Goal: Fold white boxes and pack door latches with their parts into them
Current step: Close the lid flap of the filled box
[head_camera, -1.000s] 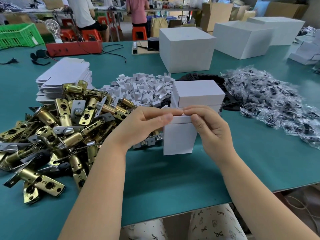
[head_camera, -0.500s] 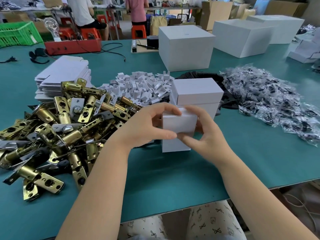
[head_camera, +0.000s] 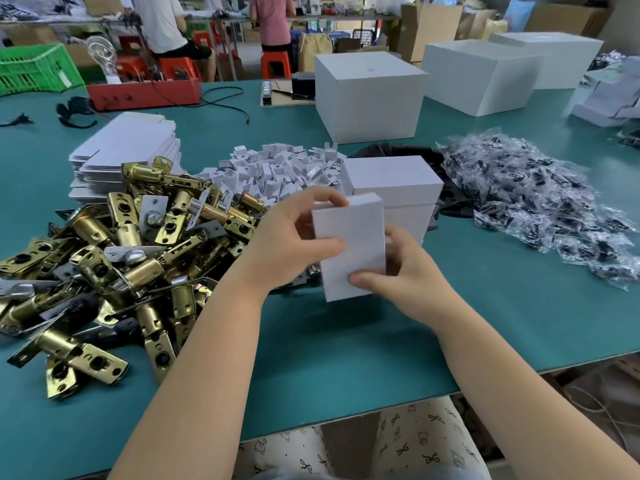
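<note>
- Box (head_camera: 349, 247) at frame centre, lifted just above the table (head_camera: 346, 358), in front of a stack (head_camera: 394, 188) of finished boxes.
- Left hand (head_camera: 294, 237) curled round its left edge, thumb on the front face, fingertips over the top corner.
- Right hand (head_camera: 401, 271) gripping the lower right side, thumb pressed on the face.
- Probably closed and bound for the stack.
- Risk: flaps popping open under too hard a squeeze, contents spilling.
- Risk: a careless set-down nudging the stack over.
- Latches (head_camera: 114, 247) heaped at left, close by the left forearm; easily swept off.
- Bagged parts (head_camera: 540, 206) at right.
</note>
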A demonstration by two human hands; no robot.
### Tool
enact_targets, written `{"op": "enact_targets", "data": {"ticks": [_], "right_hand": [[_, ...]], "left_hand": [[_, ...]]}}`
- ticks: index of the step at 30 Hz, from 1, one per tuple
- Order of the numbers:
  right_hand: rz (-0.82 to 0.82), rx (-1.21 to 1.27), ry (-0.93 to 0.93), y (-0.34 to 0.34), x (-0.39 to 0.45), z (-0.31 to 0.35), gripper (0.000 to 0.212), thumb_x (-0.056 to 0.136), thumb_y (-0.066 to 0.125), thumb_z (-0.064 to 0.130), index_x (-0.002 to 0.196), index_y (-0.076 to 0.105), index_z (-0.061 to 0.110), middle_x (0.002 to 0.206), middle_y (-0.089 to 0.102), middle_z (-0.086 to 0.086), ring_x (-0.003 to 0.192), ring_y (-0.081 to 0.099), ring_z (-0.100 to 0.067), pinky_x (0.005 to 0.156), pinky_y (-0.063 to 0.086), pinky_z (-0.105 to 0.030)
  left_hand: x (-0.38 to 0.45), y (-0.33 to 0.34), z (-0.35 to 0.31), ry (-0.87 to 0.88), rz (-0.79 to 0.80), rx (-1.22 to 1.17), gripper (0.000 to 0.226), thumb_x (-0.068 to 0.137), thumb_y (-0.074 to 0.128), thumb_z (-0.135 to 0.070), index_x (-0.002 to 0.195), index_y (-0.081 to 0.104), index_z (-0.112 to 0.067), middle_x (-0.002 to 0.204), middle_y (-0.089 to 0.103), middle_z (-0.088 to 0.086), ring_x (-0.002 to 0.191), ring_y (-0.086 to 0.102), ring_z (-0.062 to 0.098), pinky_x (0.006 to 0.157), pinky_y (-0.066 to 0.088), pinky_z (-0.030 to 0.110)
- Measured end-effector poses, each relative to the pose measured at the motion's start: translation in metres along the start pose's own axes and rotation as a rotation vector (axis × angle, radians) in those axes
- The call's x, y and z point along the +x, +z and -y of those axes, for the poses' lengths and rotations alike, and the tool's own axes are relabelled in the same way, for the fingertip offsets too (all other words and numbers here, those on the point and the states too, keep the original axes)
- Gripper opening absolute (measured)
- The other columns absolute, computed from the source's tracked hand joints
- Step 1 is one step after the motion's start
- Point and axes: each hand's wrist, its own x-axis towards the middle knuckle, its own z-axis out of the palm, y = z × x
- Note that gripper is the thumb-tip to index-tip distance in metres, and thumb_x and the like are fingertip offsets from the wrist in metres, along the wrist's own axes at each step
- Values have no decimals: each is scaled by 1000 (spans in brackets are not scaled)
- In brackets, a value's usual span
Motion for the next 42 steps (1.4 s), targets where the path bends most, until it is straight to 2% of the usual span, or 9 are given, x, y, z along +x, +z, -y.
{"op": "enact_targets", "data": {"ticks": [5,11,15,19,24,31,35,39,42], "right_hand": [[-454,99,-318,19,-9,14,53,73,77,32,117,47,27,103,64,23,83,63,2,68,49,-15],[-501,36,-482,33,-4,20,77,90,50,46,148,8,19,153,25,-15,141,29,-27,112,30,-45],[-596,124,-414,21,15,32,76,89,49,45,150,10,19,151,33,0,138,35,-13,113,32,-40],[-659,138,-415,-15,37,46,67,90,49,47,146,25,19,136,47,11,126,47,-1,104,39,-23],[-518,-47,-263,-52,62,40,49,99,43,42,143,39,20,94,57,45,91,48,29,84,39,-3],[-522,-102,-182,-52,66,18,51,99,44,43,145,38,21,108,47,32,90,40,35,78,32,5],[-525,69,-184,-44,62,17,53,92,53,47,140,45,25,121,62,-1,97,55,13,95,41,-11],[-486,365,-132,-48,65,18,47,74,61,52,120,58,41,134,57,12,127,50,-7,113,34,-41],[-387,403,-108,-51,66,18,42,72,55,57,114,60,52,138,53,16,129,47,-4,112,33,-38]], "left_hand": [[3,6,-10,-66,-272,-465,44,72,72,1,103,61,-29,84,71,-10,79,70,12,61,57,29],[18,53,-27,-181,-619,-798,40,82,70,3,108,60,-25,108,67,10,84,70,22,56,56,30],[30,80,-39,-21,-726,-625,27,91,65,-9,102,65,-34,95,73,-8,87,71,8,66,57,27],[38,77,-40,90,-600,-232,32,99,44,-25,122,60,-42,107,61,-37,112,53,-13,88,43,8],[45,73,-15,114,-438,92,59,101,31,-32,157,15,-20,161,22,-7,150,15,10,122,19,38],[53,67,14,39,-372,218,51,108,29,-18,156,14,-19,163,15,-4,151,5,9,111,4,5],[53,68,17,53,-370,40,52,105,32,-25,155,21,-17,158,25,-11,146,18,1,118,16,16],[61,66,14,-5,-423,-221,58,101,25,-45,155,19,-23,158,27,-9,138,27,-7,112,24,10],[76,61,12,-64,-444,-288,59,103,18,-49,156,15,-23,162,20,-4,147,20,7,123,17,36]]}}
